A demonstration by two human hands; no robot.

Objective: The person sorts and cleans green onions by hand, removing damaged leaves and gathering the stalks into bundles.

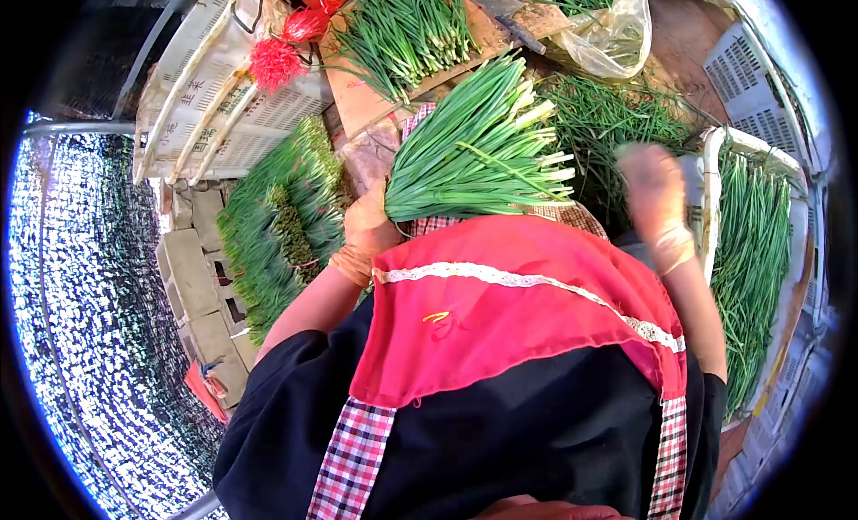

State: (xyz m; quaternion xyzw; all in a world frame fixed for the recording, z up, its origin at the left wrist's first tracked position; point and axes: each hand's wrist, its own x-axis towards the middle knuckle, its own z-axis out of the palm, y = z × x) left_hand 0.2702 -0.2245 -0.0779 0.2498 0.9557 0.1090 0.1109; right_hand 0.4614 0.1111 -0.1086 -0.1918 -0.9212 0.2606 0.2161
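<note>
My left hand (371, 220) is closed around a thick bunch of garlic chives (474, 149), gripping it at the leafy side. The pale cut stem ends fan out to the right over my lap. My right hand (654, 189) is off to the right, above loose chive leaves (608, 131) and beside a crate. Motion smears its fingers, so I cannot see whether it holds anything. Beyond the held bunch, another heap of chives (411, 37) lies on a wooden board (362, 95).
Stacked chive bundles (286, 216) stand at the left, by pale plastic crates (223, 100) and red netting (277, 64). A white-rimmed crate (712, 198) at the right holds long chives. A clear plastic bag (617, 42) lies at the back. Bricks (201, 279) line the left.
</note>
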